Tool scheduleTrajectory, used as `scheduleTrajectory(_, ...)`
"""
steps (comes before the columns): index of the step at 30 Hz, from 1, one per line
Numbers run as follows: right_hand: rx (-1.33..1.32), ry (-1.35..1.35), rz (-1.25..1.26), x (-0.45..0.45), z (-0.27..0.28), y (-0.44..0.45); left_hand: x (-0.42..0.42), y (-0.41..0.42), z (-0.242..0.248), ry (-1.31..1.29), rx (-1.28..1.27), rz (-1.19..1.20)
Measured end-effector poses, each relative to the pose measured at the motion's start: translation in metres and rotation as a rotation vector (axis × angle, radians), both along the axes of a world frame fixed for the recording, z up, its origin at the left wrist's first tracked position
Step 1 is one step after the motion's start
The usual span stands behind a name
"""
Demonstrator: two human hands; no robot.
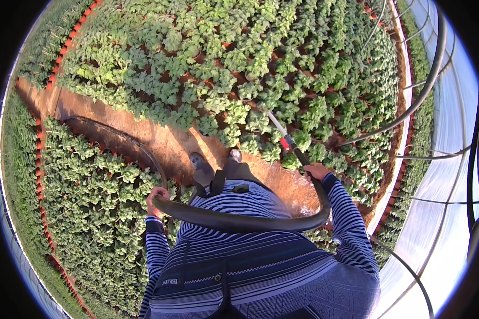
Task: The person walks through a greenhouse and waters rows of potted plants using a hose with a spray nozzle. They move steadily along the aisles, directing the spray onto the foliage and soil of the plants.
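A thick dark watering hose (239,221) bends in a loop across the front of my body. My right hand (317,171) is closed around its far end, just behind a connector with a red valve lever (284,144). From there a slim light-grey wand (277,123) points forward, and its tip is lost among the leaves of the potted plants (223,79). On the other side, my left hand (158,201) grips the hose near my hip. Beyond that hand the hose drops down and trails along the ground to the left.
My shoes (234,155) stand on a damp dirt path (143,123) between two beds of leafy plants in reddish pots. More plants (99,215) grow close on my left. Curved greenhouse pipes (419,99) and plastic sheeting (435,223) rise at the right.
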State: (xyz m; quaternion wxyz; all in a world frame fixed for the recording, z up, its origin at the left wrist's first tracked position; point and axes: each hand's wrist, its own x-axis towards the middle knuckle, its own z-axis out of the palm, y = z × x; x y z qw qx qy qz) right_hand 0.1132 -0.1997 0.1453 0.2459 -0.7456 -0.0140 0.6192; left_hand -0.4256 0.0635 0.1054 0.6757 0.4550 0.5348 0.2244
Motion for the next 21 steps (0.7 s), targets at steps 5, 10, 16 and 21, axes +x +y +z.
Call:
scheduleTrajectory(5,-0.052,0.034,0.126,0.0,-0.009,-0.019,0.017,-0.002,0.018,0.066,0.125,-0.177)
scheduleTrajectory(10,-0.102,0.083,0.118,-0.014,-0.001,-0.027,0.006,-0.005,-0.006,-0.103,-0.044,-0.053)
scheduleTrajectory(16,-0.132,0.168,0.262,-0.022,-0.008,-0.044,0.018,-0.003,0.009,-0.011,0.021,-0.129)
scheduleTrajectory(21,-0.14,0.187,0.27,-0.03,-0.011,-0.04,0.021,-0.002,0.022,-0.042,0.037,-0.121)
